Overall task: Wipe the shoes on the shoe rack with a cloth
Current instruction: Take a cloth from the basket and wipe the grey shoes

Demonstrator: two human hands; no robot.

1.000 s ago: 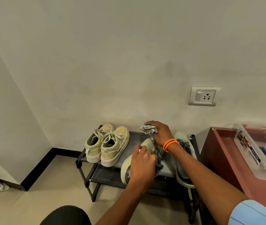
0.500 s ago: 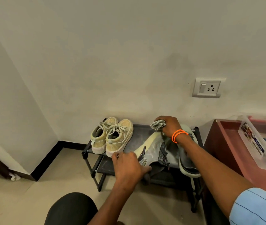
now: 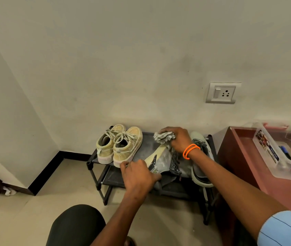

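Grey shoe (image 3: 164, 161) tipped on rack (image 3: 142, 150), heel gripped by left hand (image 3: 139, 176). Soft cloth (image 3: 163, 136) bunched in right hand (image 3: 178, 140), pressed at toe. Shoe judged light, flexible; heel hold steadies.

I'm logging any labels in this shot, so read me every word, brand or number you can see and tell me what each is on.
Nothing here can be read for sure.
Printed label on the clear plastic box: pictures and text, too small and blurred.
Pale mark on the side of the grey shoe held in the left hand: too blurred.
Wall socket: no lettering visible.
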